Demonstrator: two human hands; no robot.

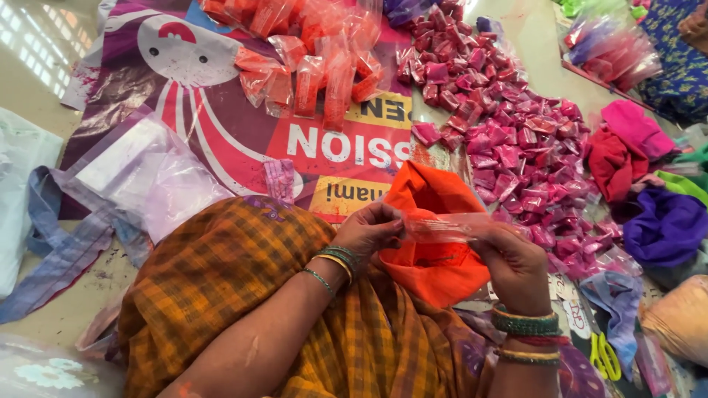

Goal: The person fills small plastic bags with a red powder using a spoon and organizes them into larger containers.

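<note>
My left hand point(372, 230) and my right hand point(512, 259) together hold a small clear plastic packet point(441, 228), stretched between their fingertips. Directly below the packet sits an open bag of orange powder point(435, 243), resting against my lap. My knee, draped in orange checked cloth point(228, 273), fills the lower left. Both wrists carry green and gold bangles.
A heap of small pink powder packets point(509, 140) lies ahead on the right, orange packets point(310, 59) ahead on a printed banner point(221, 125). Bags of pink, red, purple and green powder point(641, 177) stand at right. Yellow-handled scissors point(605, 357) lie lower right; empty clear bags point(140, 177) at left.
</note>
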